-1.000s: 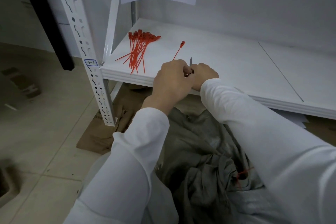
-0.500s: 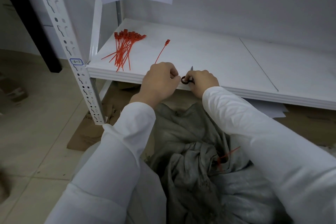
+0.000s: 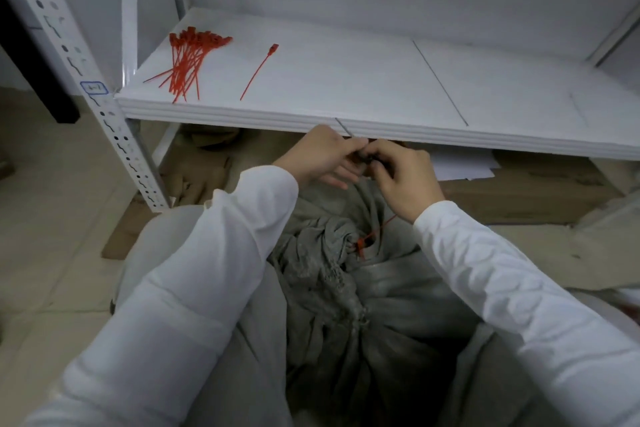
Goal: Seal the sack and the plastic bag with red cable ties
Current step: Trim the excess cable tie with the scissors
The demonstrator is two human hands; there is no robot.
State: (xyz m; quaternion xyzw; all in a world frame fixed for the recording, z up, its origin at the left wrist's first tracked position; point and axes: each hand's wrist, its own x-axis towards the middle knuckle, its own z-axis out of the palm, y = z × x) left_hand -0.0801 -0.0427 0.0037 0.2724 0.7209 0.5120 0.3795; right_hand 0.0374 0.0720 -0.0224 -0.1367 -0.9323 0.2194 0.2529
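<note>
Just under the shelf's front edge, the left hand and right hand both pinch a small dark item with curled fingers. Below, the grey sack has a red cable tie round its gathered neck. A bunch of spare ties lies by the shelf's left front corner.

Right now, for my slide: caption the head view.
Left hand and right hand pinch a small dark item over the grey sack, tied with a red cable tie.

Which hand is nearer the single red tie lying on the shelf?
Left. The left hand sits just below-right of the single red tie; the right hand is farther right.
</note>
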